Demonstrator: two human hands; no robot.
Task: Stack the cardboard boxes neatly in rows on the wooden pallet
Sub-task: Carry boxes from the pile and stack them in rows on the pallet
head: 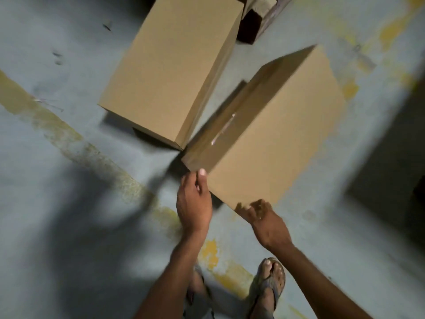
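Note:
Two plain cardboard boxes stand on the grey floor. The nearer box (273, 139) has a taped seam on its shaded left face and sits tilted toward me. My left hand (194, 201) touches its near left corner, thumb up along the edge. My right hand (264, 217) reaches its lower near corner with the fingers curled under the edge; the view is blurred there. The farther box (170, 72) lies to the upper left, its near corner almost meeting the near box. A corner of the wooden pallet (257, 21) shows at the top.
The concrete floor (69, 180) carries worn yellow paint stripes and patches. My feet in sandals (269, 284) stand just behind the hands. A dark shape (391, 162) fills the right edge. My shadow falls on the floor at lower left.

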